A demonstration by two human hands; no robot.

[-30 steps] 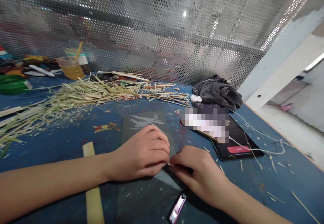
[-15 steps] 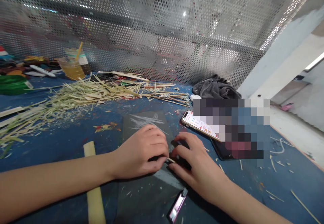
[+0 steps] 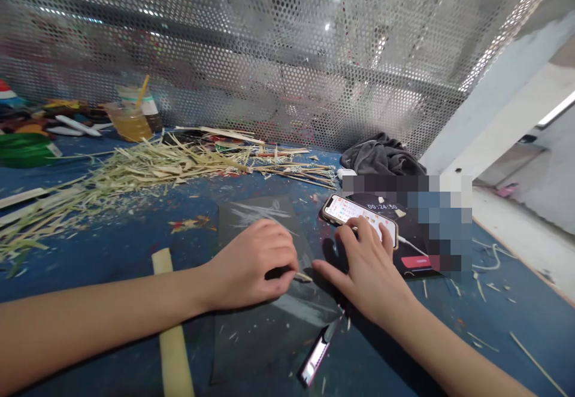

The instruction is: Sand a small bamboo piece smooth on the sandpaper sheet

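Observation:
My left hand (image 3: 258,262) rests over a dark grey sheet (image 3: 251,349) with its fingers curled. A thin pale strip (image 3: 304,276) pokes out from its thumb and fingertips; the rest is hidden in the grip. My right hand (image 3: 366,265) is spread apart with nothing in it, its fingertips over the lower edge of a lit phone (image 3: 345,210); contact with the screen is unclear. Below the hands lies a utility knife (image 3: 314,358) with its blade out. A flat, wider pale green strip (image 3: 175,358) passes under my left forearm.
A heap of pale shavings (image 3: 166,163) covers the back left of the blue table (image 3: 112,313). Behind it stand a cup of yellowish liquid (image 3: 130,123) and a green bundle (image 3: 27,148). A dark tablet-like screen (image 3: 406,241), partly pixelated, and grey cloth (image 3: 384,154) are at right.
My right hand has left the thin strip and moved right and up to the phone, its fingers opening. My left hand stays nearly in place, still gripping the strip.

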